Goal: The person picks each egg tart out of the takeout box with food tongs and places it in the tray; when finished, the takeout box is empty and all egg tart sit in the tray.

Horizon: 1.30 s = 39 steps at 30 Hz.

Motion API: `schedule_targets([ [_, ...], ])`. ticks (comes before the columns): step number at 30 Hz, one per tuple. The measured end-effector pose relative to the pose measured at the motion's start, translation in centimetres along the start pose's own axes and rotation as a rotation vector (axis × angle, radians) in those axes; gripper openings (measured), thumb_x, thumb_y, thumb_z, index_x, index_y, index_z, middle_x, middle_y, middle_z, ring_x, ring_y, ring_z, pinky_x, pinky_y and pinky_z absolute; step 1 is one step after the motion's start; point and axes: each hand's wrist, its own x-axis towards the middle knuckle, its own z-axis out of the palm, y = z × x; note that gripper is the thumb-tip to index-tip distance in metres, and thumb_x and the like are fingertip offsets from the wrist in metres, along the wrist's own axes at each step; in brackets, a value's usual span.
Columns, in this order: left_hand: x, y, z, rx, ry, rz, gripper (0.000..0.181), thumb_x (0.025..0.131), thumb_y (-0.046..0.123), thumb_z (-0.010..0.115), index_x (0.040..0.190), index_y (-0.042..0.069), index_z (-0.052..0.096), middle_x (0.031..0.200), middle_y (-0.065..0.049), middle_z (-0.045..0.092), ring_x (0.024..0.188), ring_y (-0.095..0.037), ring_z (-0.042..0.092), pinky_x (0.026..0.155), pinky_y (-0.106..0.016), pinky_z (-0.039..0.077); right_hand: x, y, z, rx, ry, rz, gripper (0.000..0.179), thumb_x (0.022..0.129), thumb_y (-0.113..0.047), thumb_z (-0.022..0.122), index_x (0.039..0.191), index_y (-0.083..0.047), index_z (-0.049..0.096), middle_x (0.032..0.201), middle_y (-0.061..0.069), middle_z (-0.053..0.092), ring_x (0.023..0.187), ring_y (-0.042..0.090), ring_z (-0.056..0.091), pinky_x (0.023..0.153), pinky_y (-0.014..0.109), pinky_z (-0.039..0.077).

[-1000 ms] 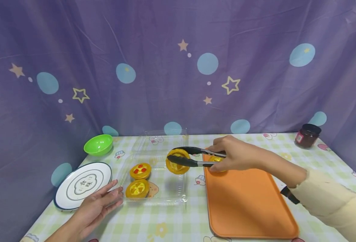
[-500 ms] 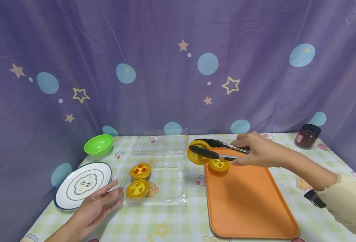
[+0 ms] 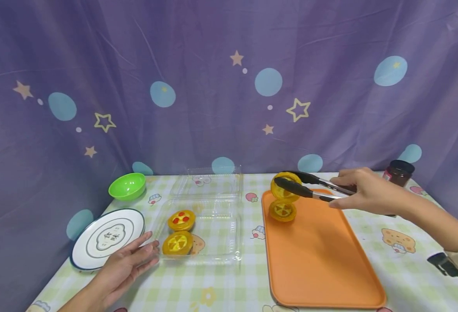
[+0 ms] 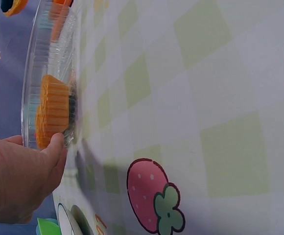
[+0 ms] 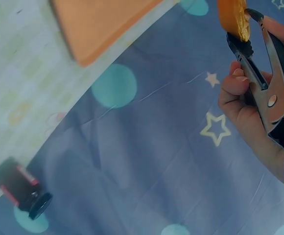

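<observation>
My right hand [image 3: 365,190] grips a pair of tongs [image 5: 276,81], metal with black tips. Pinched between those tips is a yellow egg tart [image 3: 285,197], tilted up over the far left of an orange tray [image 3: 322,260]. A second egg tart [image 3: 282,211] lies on the tray just in front, overlapped by the held one in the head view. My left hand [image 3: 127,262], fingers extended, touches the left side of a clear plastic container [image 3: 229,257]. Inside it sit a tart with red dots [image 3: 181,220] and a tart with yellow wedges [image 3: 177,243]; the container's lid [image 3: 213,182] is folded back.
A white plate [image 3: 85,249] with a dark rim lies left of the container. Behind it stands a green bowl [image 3: 127,187]. A dark jar [image 5: 19,183] with a black lid is at the back right, partly hidden by my right hand in the head view.
My right hand has carried the tart in the tongs rightward and up, from over the container to over the tray's far left. The left hand stays at the container's side.
</observation>
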Motion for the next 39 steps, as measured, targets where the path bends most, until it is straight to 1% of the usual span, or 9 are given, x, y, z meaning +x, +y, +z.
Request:
schedule_targets([
  [4,0.0,0.0,0.0,0.003,-0.004,0.001,0.065,0.101,0.016,0.05,0.153,0.002,0.014,0.153,-0.028,0.022,0.128,-0.022,0.045,0.104,-0.036,0.047,-0.8,1.0,-0.3,-0.021,0.016,0.021,0.064,0.076,-0.042,0.08,0.12,0.003,0.065,0.127,0.03,0.056,0.118,0.048,0.049,0.088,0.058,0.051],
  [7,-0.1,0.1,0.1,0.003,-0.001,-0.006,0.064,0.102,0.016,0.049,0.153,0.002,0.014,0.153,-0.028,0.022,0.133,-0.026,0.04,0.104,-0.036,0.047,-1.3,1.9,-0.3,-0.042,0.036,-0.005,0.061,0.076,-0.038,0.081,0.118,0.004,0.067,0.108,0.017,0.066,0.092,0.026,0.063,0.072,0.037,0.056],
  [10,-0.1,0.3,0.1,-0.001,0.001,-0.012,0.064,0.102,0.015,0.05,0.153,0.002,0.014,0.153,-0.028,0.022,0.135,-0.029,0.036,0.104,-0.036,0.047,-1.8,2.8,-0.2,-0.047,0.048,-0.027,0.056,0.076,-0.033,0.082,0.114,0.005,0.068,0.086,-0.002,0.061,0.067,0.005,0.05,0.056,0.022,0.044],
  [11,-0.1,0.3,0.1,0.0,0.001,-0.013,0.064,0.102,0.015,0.049,0.153,0.003,0.014,0.153,-0.027,0.022,0.136,-0.029,0.036,0.104,-0.036,0.047,-1.9,3.1,-0.1,-0.044,0.048,-0.03,0.055,0.076,-0.031,0.082,0.113,0.005,0.068,0.083,-0.006,0.058,0.063,0.002,0.044,0.053,0.02,0.04],
  [13,-0.1,0.3,0.1,0.004,-0.007,-0.007,0.064,0.102,0.015,0.049,0.153,0.002,0.013,0.153,-0.028,0.021,0.136,-0.03,0.036,0.104,-0.037,0.047,-2.2,3.7,0.0,-0.044,0.047,-0.03,0.053,0.075,-0.031,0.083,0.112,0.006,0.069,0.083,-0.007,0.059,0.063,-0.002,0.045,0.054,0.019,0.042],
  [19,-0.1,0.2,0.1,0.004,-0.003,-0.002,0.064,0.102,0.014,0.049,0.153,0.002,0.013,0.153,-0.028,0.02,0.133,-0.026,0.04,0.104,-0.036,0.047,-2.8,5.4,1.1,-0.034,0.025,-0.006,0.056,0.074,-0.033,0.083,0.109,0.008,0.069,0.096,0.0,0.068,0.074,0.001,0.053,0.061,0.022,0.05],
  [25,0.0,0.1,0.0,-0.004,-0.001,-0.009,0.064,0.102,0.015,0.05,0.153,0.002,0.013,0.153,-0.028,0.02,0.136,-0.029,0.036,0.104,-0.037,0.047,-3.2,6.4,2.3,0.001,0.005,0.006,0.054,0.073,-0.033,0.084,0.107,0.006,0.071,0.088,-0.006,0.066,0.075,0.002,0.054,0.063,0.021,0.051],
  [30,0.0,0.0,-0.1,-0.005,0.0,-0.007,0.066,0.101,0.016,0.051,0.153,0.002,0.014,0.153,-0.028,0.021,0.134,-0.027,0.038,0.104,-0.036,0.047,-3.4,6.9,3.3,0.02,-0.039,0.027,0.051,0.074,-0.032,0.083,0.106,0.006,0.071,0.079,-0.012,0.059,0.071,0.0,0.047,0.059,0.019,0.044],
  [39,-0.1,0.1,0.1,-0.002,-0.002,-0.008,0.064,0.101,0.015,0.05,0.153,0.002,0.013,0.153,-0.028,0.02,0.134,-0.027,0.039,0.104,-0.037,0.047,-3.4,7.2,3.8,0.031,-0.069,0.081,0.053,0.074,-0.034,0.083,0.106,0.007,0.071,0.074,-0.011,0.056,0.067,0.002,0.043,0.056,0.018,0.039],
])
